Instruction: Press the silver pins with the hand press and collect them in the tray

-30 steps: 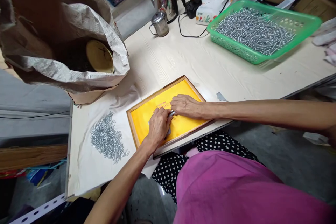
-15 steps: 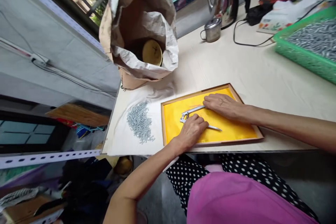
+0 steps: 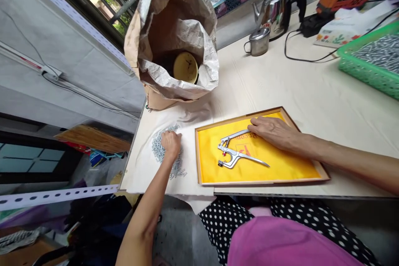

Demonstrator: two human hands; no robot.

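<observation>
My left hand (image 3: 171,143) is over a heap of small silvery metal pins (image 3: 158,151) on the cloth, its fingers curled down into them; the fingertips are hidden. A pair of metal snap-fastener pliers (image 3: 234,154) lies spread on a yellow lining (image 3: 212,166) with red print, inside a shallow wooden-rimmed tray (image 3: 197,153). The jaws point toward the near left. My right hand (image 3: 270,131) is closed at the end of the upper handle, while the lower handle rests on the yellow surface.
A large paper sack (image 3: 140,50) with a yellow round container (image 3: 185,67) inside stands behind the heap. Farther right are a lidded metal cup (image 3: 259,42), a kettle (image 3: 274,12), a cable and a green basket (image 3: 358,68) of metal pieces. The table's front edge runs near my lap.
My left hand has left the pliers and moved left onto the heap of pins, uncovering the jaws. My right hand stays at the upper handle. The view has shifted slightly.
</observation>
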